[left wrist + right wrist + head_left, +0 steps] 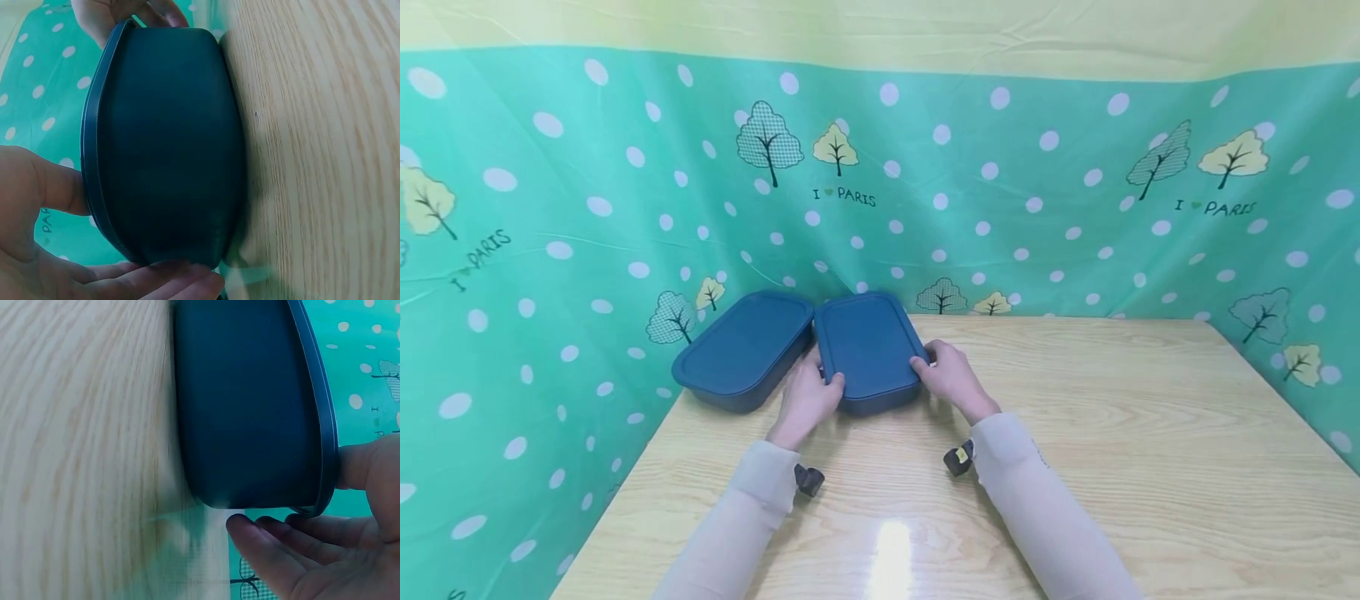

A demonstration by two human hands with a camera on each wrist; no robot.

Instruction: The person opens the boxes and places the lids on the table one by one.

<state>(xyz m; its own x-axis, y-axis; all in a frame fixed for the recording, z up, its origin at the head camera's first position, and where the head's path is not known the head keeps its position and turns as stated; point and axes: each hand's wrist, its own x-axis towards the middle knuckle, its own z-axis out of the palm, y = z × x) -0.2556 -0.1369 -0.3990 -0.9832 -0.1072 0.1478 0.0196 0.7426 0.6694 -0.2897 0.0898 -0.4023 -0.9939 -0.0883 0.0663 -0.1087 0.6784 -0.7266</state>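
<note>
A dark blue lidded food container (868, 346) sits on the table between both hands. My left hand (808, 396) grips its near left corner, thumb on the lid's edge and fingers along the side wall. At the right side, my right hand (955, 379) holds the container with its thumb on the lid's rim. In the right wrist view, some of that hand's fingers (262, 550) stand slightly off the wall, others reach under the rim. The lid appears seated on the container. A second, similar blue container (748, 346) lies to the left, close to my left hand.
The light wooden table (1112, 433) extends to the right and toward the front. A green dotted curtain (1037, 192) with tree prints hangs behind the table and along both sides. Small dark devices (808, 481) are strapped at the wrists.
</note>
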